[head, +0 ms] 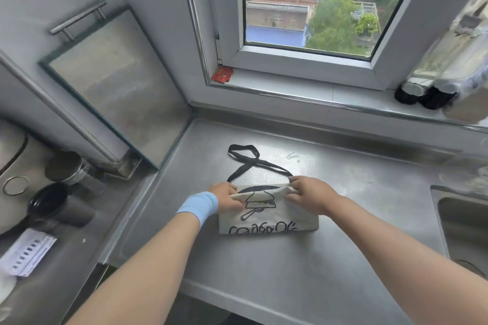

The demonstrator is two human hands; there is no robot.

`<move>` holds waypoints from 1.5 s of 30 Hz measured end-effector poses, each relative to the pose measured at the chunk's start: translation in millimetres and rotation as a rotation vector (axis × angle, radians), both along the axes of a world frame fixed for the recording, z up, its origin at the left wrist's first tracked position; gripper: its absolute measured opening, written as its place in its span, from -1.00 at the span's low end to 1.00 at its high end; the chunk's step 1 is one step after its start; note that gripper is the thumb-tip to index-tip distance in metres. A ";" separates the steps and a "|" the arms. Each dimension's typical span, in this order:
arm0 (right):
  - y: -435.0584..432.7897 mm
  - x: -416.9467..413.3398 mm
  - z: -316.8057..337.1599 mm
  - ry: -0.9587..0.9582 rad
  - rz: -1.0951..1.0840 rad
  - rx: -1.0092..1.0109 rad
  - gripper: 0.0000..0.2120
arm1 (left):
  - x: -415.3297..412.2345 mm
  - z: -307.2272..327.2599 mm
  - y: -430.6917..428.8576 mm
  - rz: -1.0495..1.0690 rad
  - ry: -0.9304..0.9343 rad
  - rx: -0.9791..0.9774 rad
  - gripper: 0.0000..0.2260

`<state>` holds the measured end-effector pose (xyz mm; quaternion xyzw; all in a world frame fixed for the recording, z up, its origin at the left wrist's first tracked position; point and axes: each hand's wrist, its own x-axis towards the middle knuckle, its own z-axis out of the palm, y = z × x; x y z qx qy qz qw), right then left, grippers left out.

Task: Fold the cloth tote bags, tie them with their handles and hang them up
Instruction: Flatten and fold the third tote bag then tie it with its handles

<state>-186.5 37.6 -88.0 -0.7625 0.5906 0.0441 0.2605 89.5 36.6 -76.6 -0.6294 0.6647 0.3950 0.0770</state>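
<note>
A cream cloth tote bag with a black line drawing lies partly folded on the steel counter. Its black handles trail away from me in a loose loop toward the window. My left hand, with a light blue band on the wrist, pinches the bag's folded upper edge at the left. At the right end of that same edge my right hand grips the fabric. The bag's lower part rests flat on the counter.
A sink is set into the counter at the right. On the lower surface to the left stand dark cups, a metal tin and papers. Bottles stand on the window sill. A glass panel leans against the left wall.
</note>
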 end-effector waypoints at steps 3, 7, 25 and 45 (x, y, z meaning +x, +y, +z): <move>-12.4 3.3 -11.2 0.083 -0.038 -0.060 -0.67 | 4.0 -5.5 -14.7 0.002 -0.105 -0.079 -0.70; -25.0 11.2 -18.3 0.148 -0.079 -0.147 -0.80 | 2.5 -11.3 -31.5 -0.041 -0.207 -0.145 -0.76; 16.3 20.3 -69.9 0.208 0.080 -0.123 -0.40 | -26.9 -82.1 16.7 -0.450 -0.307 -0.470 -0.42; 30.9 19.8 -39.8 0.297 0.449 -0.276 -0.44 | -16.8 -47.3 36.4 -0.360 -0.253 -0.376 -0.47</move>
